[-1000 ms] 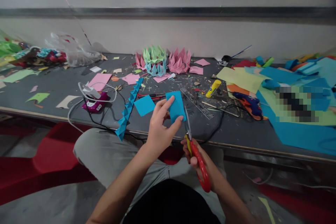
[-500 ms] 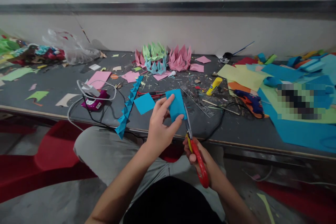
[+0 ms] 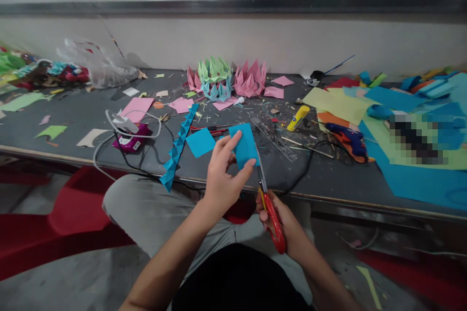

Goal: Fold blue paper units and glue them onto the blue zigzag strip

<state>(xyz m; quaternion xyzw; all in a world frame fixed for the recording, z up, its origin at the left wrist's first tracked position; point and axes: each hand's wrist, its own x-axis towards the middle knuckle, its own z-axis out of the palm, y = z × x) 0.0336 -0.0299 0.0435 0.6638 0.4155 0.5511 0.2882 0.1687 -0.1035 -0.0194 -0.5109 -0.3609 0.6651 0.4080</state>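
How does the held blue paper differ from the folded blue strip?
The held paper is shorter and wider; the folded strip is long and narrow. The held paper looks flat with straight edges; the folded strip has a row of points. The held paper is in the left hand; the folded strip lies on the table. Both are blue.

The scissors (image 3: 273,221) stand further closed than in the earlier pictures. The end of the red handle lies higher and further left in the frame, and less of the yellow part shows. The fingertips of the right hand (image 3: 286,218) sit slightly further right, closer in against the red handle. The head camera's view is tipped a little lower: the dark rail (image 3: 233,6) on the wall appears higher in frame.
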